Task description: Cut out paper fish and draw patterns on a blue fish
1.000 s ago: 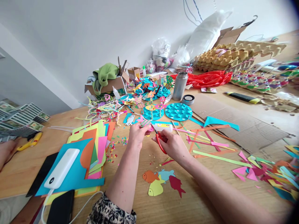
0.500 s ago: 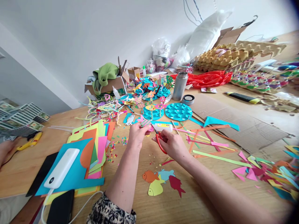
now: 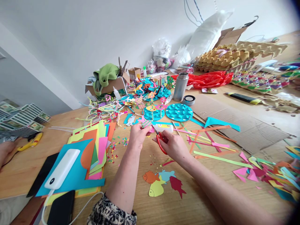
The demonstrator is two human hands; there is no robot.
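Between the fingers of my left hand point(image 3: 137, 135) is a pink paper fish point(image 3: 146, 124) with green stripes. My right hand point(image 3: 175, 144) grips red-handled scissors point(image 3: 161, 144), whose blades point at the fish's lower edge. Just behind the hands lies a white glue bottle point(image 3: 164, 127) with a yellow label. On the table nearer me rest several cut paper fish: an orange one point(image 3: 149, 177), a yellow one point(image 3: 156, 188), a light blue one point(image 3: 167, 175) and a dark red one point(image 3: 177, 185).
Coloured paper sheets point(image 3: 93, 140) with a white power bank point(image 3: 62, 168) on top lie to the left. Paper strips point(image 3: 222, 162) and scraps point(image 3: 269, 172) spread rightward. A steel flask point(image 3: 181, 87) stands behind. Another person's hand point(image 3: 7, 151) shows at far left, near a yellow glue gun point(image 3: 30, 142).
Almost nothing differs. My hands stay in the same place, with the striped fish turned very slightly.
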